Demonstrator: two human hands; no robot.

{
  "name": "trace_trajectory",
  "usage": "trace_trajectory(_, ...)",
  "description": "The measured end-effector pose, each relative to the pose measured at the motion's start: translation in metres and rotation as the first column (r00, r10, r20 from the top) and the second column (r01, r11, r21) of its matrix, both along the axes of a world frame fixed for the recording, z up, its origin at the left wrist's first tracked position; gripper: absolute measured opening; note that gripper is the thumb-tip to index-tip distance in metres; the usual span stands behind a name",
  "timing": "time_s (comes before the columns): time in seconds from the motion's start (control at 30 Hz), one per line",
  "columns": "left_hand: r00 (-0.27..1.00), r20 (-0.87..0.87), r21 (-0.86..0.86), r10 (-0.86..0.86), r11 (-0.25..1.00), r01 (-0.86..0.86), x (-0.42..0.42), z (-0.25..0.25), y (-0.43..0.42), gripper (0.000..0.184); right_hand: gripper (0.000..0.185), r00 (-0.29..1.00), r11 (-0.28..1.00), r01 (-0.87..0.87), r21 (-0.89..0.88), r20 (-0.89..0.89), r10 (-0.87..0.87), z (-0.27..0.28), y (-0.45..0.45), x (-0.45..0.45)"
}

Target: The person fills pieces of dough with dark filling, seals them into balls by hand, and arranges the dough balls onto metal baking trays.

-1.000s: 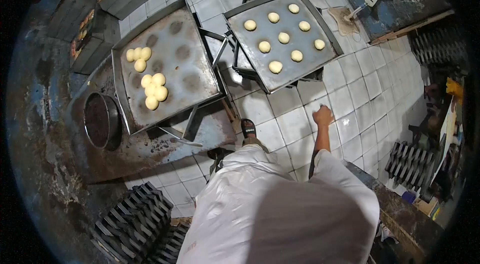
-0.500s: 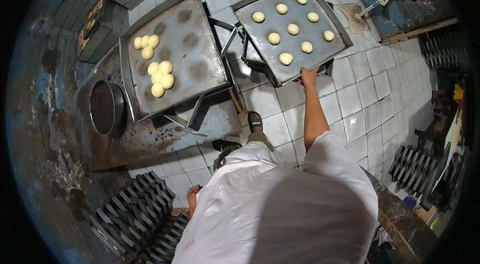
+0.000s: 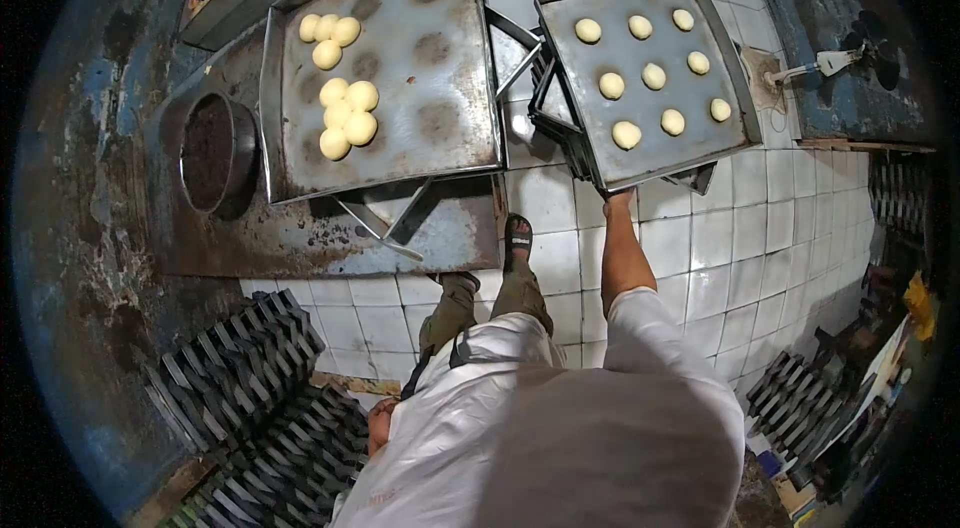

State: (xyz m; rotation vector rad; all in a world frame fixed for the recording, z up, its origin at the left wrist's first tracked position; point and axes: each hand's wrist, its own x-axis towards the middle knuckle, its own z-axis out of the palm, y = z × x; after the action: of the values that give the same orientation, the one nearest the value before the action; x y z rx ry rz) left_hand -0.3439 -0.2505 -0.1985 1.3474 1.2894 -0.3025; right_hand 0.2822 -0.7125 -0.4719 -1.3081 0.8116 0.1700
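At the front edge of the right-hand baking tray (image 3: 640,173), my right hand (image 3: 619,199) grips the rim, its fingers mostly hidden under the metal. Several pale dough balls (image 3: 654,77) sit spaced in rows on this tray. My left hand (image 3: 380,425) hangs low at my side, partly behind my shirt, with its fingers curled; whatever it may hold is hidden. To the left, a larger baking tray (image 3: 465,88) carries two tight clusters of dough balls (image 3: 346,114) on its left half, with dark round stains elsewhere.
A round dark pan (image 3: 215,153) stands left of the larger tray, on a worn metal surface (image 3: 440,253). Racks of dark metal slats (image 3: 240,358) are at lower left. A fan (image 3: 850,58) stands at upper right, and white floor tiles (image 3: 700,238) lie between.
The view has shifted, so both trays appear farther right. My right hand has slid beneath the tray's rim and stays at its front edge. My left hand is lower, closer to my shirt.
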Motion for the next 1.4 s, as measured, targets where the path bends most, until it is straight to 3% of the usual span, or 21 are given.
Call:
trace_trajectory(0.07,0.997,0.07,0.022,0.03,0.999,-0.032,-0.02,-0.017,0.006,0.009,0.065,0.999,0.998,0.034,0.049,0.018,-0.035,-0.003,-0.003,0.0)
trace_trajectory(0.3,0.996,-0.055,-0.008,0.073,0.997,-0.074,0.01,0.003,-0.003,0.01,0.057,0.99,0.986,0.059,0.156,0.12,-0.079,-0.034,-0.029,0.006)
trace_trajectory(0.4,0.996,-0.086,-0.007,0.037,0.999,-0.038,0.027,0.007,0.01,0.011,0.058,0.995,0.969,0.103,0.226,-0.013,-0.103,0.004,-0.033,0.011)
trace_trajectory(0.43,0.994,-0.108,-0.001,0.029,1.0,-0.029,0.034,0.01,0.014,0.011,0.059,0.991,0.98,0.082,0.18,0.091,-0.1,-0.002,-0.029,0.008)
trace_trajectory(0.57,0.978,-0.208,0.015,-0.003,1.0,0.006,0.072,0.022,0.031,0.013,0.06,0.998,0.998,0.006,0.057,0.058,-0.009,0.013,-0.027,0.014)
trace_trajectory(0.67,0.993,-0.116,0.019,-0.031,0.999,0.033,0.073,0.013,0.046,0.014,0.06,0.998,0.997,-0.067,-0.035,0.011,0.067,0.03,-0.021,0.014)
trace_trajectory(0.7,0.973,-0.094,0.057,-0.209,0.975,0.215,0.073,0.01,0.055,0.016,0.06,0.997,0.995,-0.08,-0.055,-0.004,0.079,0.037,-0.021,0.011)
trace_trajectory(0.73,0.971,-0.094,0.059,-0.221,0.972,0.227,0.07,0.001,0.068,0.016,0.06,0.995,0.992,-0.095,-0.078,-0.017,0.094,0.043,-0.02,0.01)
trace_trajectory(0.87,0.997,0.082,-0.476,-0.004,0.878,0.043,0.057,-0.016,0.1,0.016,0.057,0.999,0.997,-0.037,-0.062,-0.037,0.035,0.056,-0.033,-0.003)
trace_trajectory(0.93,0.991,0.062,-0.088,-0.114,0.989,0.12,0.09,0.011,0.065,0.017,0.054,0.993,0.995,0.103,-0.004,-0.048,-0.104,0.053,-0.059,-0.008)
trace_trajectory(0.97,0.988,0.102,-0.079,-0.114,0.989,0.122,0.092,0.014,0.061,0.018,0.042,0.958,0.949,0.286,-0.129,0.034,-0.284,0.019,-0.075,-0.017)
trace_trajectory(1.0,0.988,0.101,-0.086,-0.12,0.988,0.129,0.08,0.001,0.063,0.018,0.041,0.931,0.698,0.346,-0.627,0.138,-0.337,0.018,-0.095,-0.014)
trace_trajectory(1.03,0.989,0.084,-0.074,-0.125,0.989,0.132,0.071,-0.002,0.064,0.017,0.04,0.912,0.225,0.334,-0.915,0.253,-0.323,0.021,-0.105,-0.009)
trace_trajectory(1.1,0.99,0.043,-0.05,-0.135,0.989,0.137,0.059,0.002,0.062,0.017,0.033,0.902,-0.154,0.419,-0.895,0.429,-0.037,0.15,-0.1,0.011)
trace_trajectory(1.13,0.99,0.02,-0.036,-0.138,0.99,0.139,0.053,0.005,0.059,0.017,0.033,0.907,-0.147,0.411,-0.9,0.42,-0.037,0.174,-0.105,0.018)
trace_trajectory(1.17,0.991,0.003,-0.033,-0.131,0.991,0.131,0.045,0.004,0.056,0.017,0.035,0.981,-0.032,0.02,-0.999,0.013,0.194,0.19,-0.117,0.03)
trace_trajectory(1.2,0.993,-0.008,-0.035,-0.121,0.992,0.121,0.04,0.004,0.051,0.016,0.038,0.823,-0.027,-0.388,-0.921,-0.359,0.441,0.195,-0.128,0.039)
trace_trajectory(1.23,0.994,-0.016,-0.029,-0.11,0.994,0.109,0.035,0.005,0.047,0.016,0.038,0.818,-0.034,-0.387,-0.921,-0.361,0.447,0.183,-0.138,0.037)
trace_trajectory(1.3,0.996,-0.023,-0.025,-0.091,0.996,0.09,0.025,0.006,0.041,0.016,0.028,0.678,-0.371,-0.184,-0.91,-0.391,0.623,0.152,-0.145,0.024)
trace_trajectory(1.33,0.997,-0.016,-0.019,-0.077,0.997,0.077,0.023,0.007,0.038,0.016,0.028,0.675,-0.375,-0.174,-0.911,-0.387,0.628,0.149,-0.14,0.027)
trace_trajectory(1.4,0.998,-0.004,-0.014,-0.063,0.998,0.063,0.021,0.003,0.033,0.016,0.02,0.75,-0.233,-0.456,-0.859,-0.512,0.419,0.147,-0.133,0.038)
